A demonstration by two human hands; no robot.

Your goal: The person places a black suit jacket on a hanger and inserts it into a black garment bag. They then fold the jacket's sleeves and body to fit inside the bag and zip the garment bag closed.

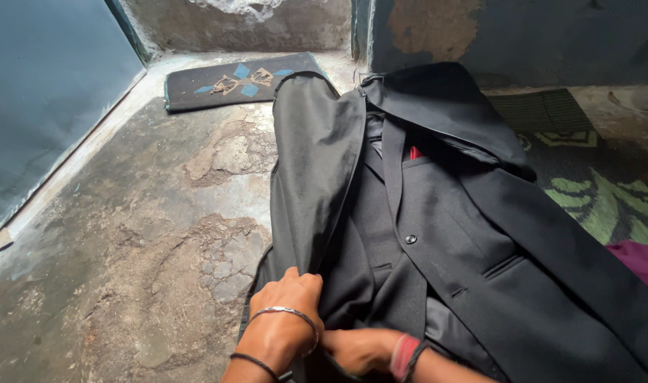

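A: Where does the black suit jacket [437,234] lie?

B: It fills the centre and right of the frame, spread inside an opened black garment cover [317,163] on the worn concrete floor [125,234]. One flap of the cover is folded over at centre, and a red strip [414,152] shows at the chest pocket, with one dark button [410,239] lower down.

A: And the person's hands?

B: Both are at the bottom centre. The left hand [285,308], with a metal bangle [288,312] at the wrist, is closed on the lower edge of the cover flap, fingers curled over the cloth. The right hand [359,349], a red band [403,354] at its wrist, rests on the fabric just beside it; its fingers are tucked under, so whether it grips anything cannot be told.

A: How would the cloth handle?

B: Probably soft and limp, fairly light, a little slippery where the lining shows. The jacket looks likely to crease or slide if dragged by one corner. The stiffer parts, the shoulders and collar toward the upper centre, seem the safer hold; the cover is best taken along its seamed edge

A: Anything else about?

B: A dark mat [239,81] with blue diamonds at the upper left, a green patterned rug [600,198] at right
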